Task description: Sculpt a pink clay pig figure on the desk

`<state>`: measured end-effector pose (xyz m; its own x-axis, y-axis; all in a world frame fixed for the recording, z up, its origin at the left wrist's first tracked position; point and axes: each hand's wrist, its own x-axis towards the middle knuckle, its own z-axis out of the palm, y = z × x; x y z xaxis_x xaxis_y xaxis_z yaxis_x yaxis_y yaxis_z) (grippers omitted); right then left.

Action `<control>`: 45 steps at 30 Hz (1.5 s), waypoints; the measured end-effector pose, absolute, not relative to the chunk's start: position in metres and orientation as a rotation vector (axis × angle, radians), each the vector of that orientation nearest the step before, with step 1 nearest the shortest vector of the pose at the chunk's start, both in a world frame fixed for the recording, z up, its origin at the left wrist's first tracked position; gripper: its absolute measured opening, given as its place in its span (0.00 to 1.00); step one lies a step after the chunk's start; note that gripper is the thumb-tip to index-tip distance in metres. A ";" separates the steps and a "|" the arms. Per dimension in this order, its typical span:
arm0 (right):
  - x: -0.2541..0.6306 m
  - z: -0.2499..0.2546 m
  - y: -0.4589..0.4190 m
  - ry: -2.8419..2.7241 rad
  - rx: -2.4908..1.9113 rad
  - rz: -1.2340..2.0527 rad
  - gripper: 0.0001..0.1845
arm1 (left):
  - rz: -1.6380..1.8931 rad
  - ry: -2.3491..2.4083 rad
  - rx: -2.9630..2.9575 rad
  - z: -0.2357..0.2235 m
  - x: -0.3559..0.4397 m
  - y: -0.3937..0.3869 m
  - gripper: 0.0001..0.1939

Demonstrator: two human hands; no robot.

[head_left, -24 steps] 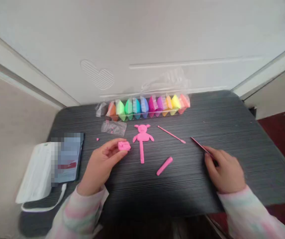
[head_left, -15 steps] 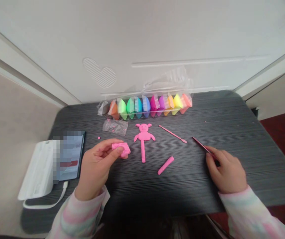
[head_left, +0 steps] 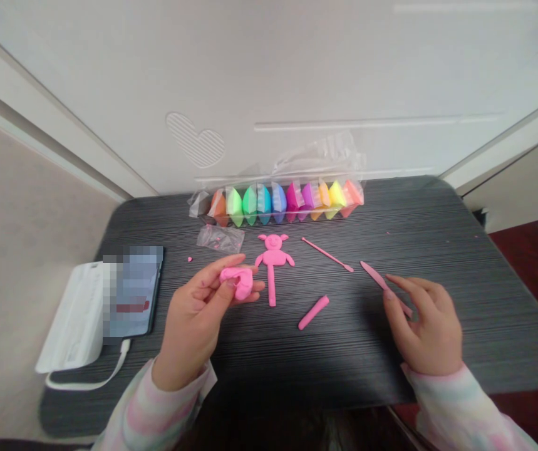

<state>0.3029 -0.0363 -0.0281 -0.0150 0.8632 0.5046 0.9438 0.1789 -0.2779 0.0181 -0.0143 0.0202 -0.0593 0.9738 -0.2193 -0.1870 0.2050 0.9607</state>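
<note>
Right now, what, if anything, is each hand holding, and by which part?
The left hand holds a pink lump, thumb on its near side; the right hand holds a pink tool near its middle.

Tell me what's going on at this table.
The person's left-hand grip holds a folded pink clay-like lump, and the right-hand grip holds a slim, pink, blade-shaped tool. Between them, on the dark striped table, lies a flat pink clay-like figure with one long strip below its body. A pink clay-like roll lies apart from it.
</note>
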 end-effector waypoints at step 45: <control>0.220 0.027 -0.031 -1.140 -1.216 1.082 0.03 | 0.991 1.028 0.847 0.038 0.033 -0.034 0.04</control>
